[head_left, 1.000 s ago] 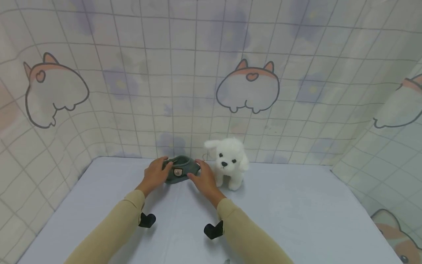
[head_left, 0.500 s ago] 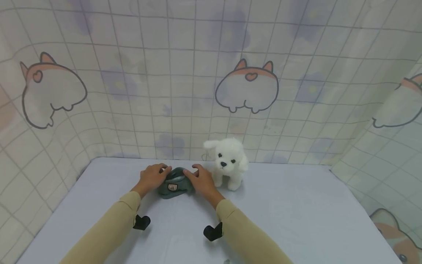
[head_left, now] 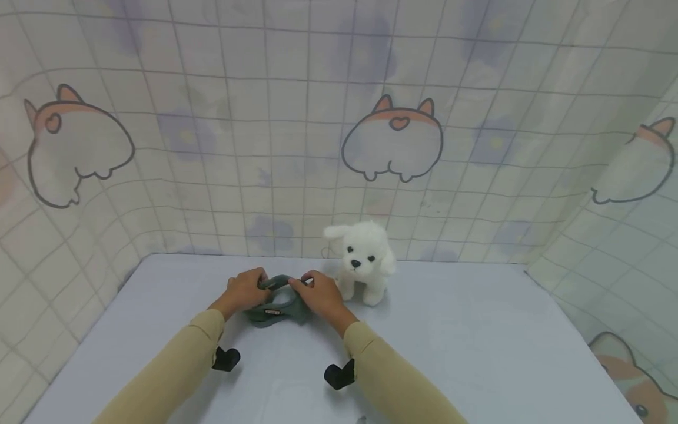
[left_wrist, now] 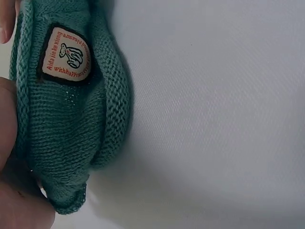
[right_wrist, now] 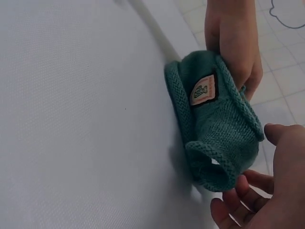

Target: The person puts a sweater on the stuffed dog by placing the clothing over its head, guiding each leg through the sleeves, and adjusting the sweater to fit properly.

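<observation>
A small green knitted sweater (head_left: 290, 312) with rolled edges and a patch label lies on the table in the head view. My left hand (head_left: 245, 291) grips its left side at the rim of the opening. On the other side my right hand (head_left: 322, 293) pinches the same rim. A sleeve hole (right_wrist: 213, 167) of the sweater faces the right wrist camera, next to the right thumb and fingers. In the left wrist view the patch (left_wrist: 66, 53) shows clearly, while most of that hand is cut off at the edge.
A white plush dog (head_left: 366, 262) stands just right of my right hand, close to the back edge of the table. The table has a white cover (head_left: 455, 335). A tile-patterned curtain (head_left: 296, 147) with corgi drawings hangs behind and at both sides.
Both hands have drawn the sweater nearer to me and a little left. Its opening now faces up more widely between them, with the patch tipped down. The plush dog stays in place.
</observation>
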Demonstrator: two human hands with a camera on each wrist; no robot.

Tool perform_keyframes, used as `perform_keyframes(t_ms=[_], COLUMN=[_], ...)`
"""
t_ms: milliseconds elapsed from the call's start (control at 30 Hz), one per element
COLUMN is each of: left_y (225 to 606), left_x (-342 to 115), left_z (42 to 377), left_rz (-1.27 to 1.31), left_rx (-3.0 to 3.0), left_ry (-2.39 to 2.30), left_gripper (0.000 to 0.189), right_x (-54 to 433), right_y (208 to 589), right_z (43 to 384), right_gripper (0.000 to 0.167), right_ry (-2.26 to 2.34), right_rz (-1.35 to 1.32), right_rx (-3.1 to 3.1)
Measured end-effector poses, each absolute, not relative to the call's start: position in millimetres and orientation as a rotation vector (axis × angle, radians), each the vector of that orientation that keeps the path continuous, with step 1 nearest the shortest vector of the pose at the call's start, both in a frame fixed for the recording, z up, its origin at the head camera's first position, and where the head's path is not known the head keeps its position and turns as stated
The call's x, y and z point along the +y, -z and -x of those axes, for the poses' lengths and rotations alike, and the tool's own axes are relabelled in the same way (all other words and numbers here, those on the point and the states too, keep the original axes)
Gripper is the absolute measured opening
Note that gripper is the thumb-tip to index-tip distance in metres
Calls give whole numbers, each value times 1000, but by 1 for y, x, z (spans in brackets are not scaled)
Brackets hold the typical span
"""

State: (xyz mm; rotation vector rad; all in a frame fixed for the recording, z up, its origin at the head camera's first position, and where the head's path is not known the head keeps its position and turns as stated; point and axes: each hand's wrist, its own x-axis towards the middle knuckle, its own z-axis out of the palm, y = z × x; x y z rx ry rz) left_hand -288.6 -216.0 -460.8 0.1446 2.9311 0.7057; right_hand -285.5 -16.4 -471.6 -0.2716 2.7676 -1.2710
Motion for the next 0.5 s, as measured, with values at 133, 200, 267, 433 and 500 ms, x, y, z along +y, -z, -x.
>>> perform_keyframes(t_ms=[133, 200, 267, 433, 500], left_y=[458, 455, 452, 444, 440], left_x=[-218, -218, -217, -214, -213], left_z=[286, 285, 282, 278, 275], left_rz=[-202, -242, -278, -350, -365], left_rx=[2965, 2978, 2988, 3007, 3008], left_ry=[-727, -747, -767, -803, -826], left_gripper=[14, 13, 13, 12, 12], right_x=[-18, -18, -18, -18, -17], right_y=[470, 468, 467, 463, 461], right_z=[284, 284, 283, 281, 280], right_gripper=[56, 58, 62, 70, 70], right_ry=[1325, 1348, 1345, 1317, 1300], right_rz=[340, 382, 413, 443, 443], right_rx=[2783, 2778, 2758, 2679, 2664])
